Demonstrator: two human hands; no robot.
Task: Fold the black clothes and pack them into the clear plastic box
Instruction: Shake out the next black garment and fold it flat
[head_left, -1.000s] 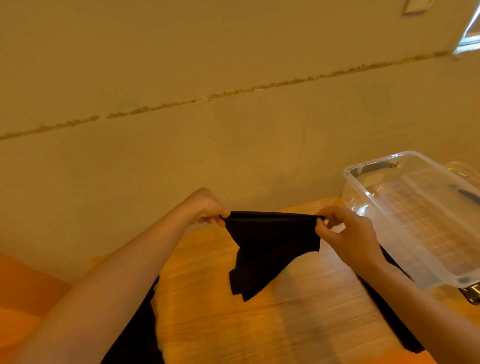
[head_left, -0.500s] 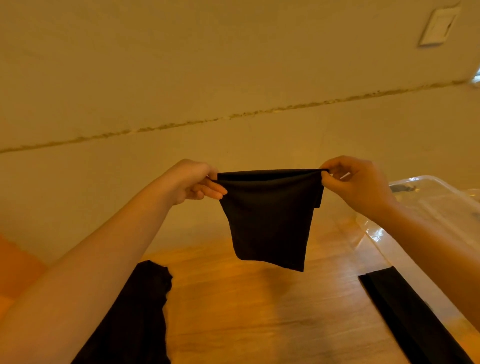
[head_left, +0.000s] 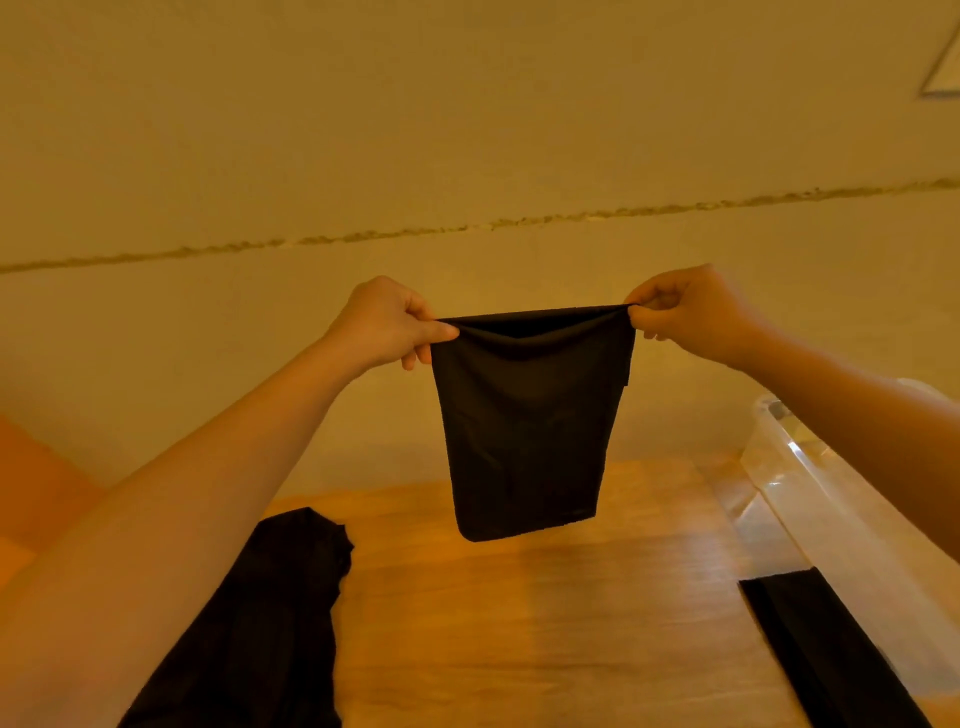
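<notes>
A small black garment (head_left: 527, 426) hangs in the air above the wooden table (head_left: 545, 623), stretched flat by its top edge. My left hand (head_left: 387, 322) pinches its upper left corner and my right hand (head_left: 685, 309) pinches its upper right corner. The clear plastic box (head_left: 810, 499) stands at the right, partly hidden behind my right forearm. A crumpled pile of black clothes (head_left: 260, 629) lies at the lower left of the table. A flat black folded piece (head_left: 826, 649) lies at the lower right, beside the box.
A plain wall (head_left: 467, 156) with a rough horizontal seam rises just behind the table. An orange surface (head_left: 36, 488) shows at the far left. A wall plate (head_left: 943, 67) sits at the upper right corner.
Both hands have lifted the black garment from table height up in front of the wall. It now hangs straight down and spread out between them. The view has tilted upward.
</notes>
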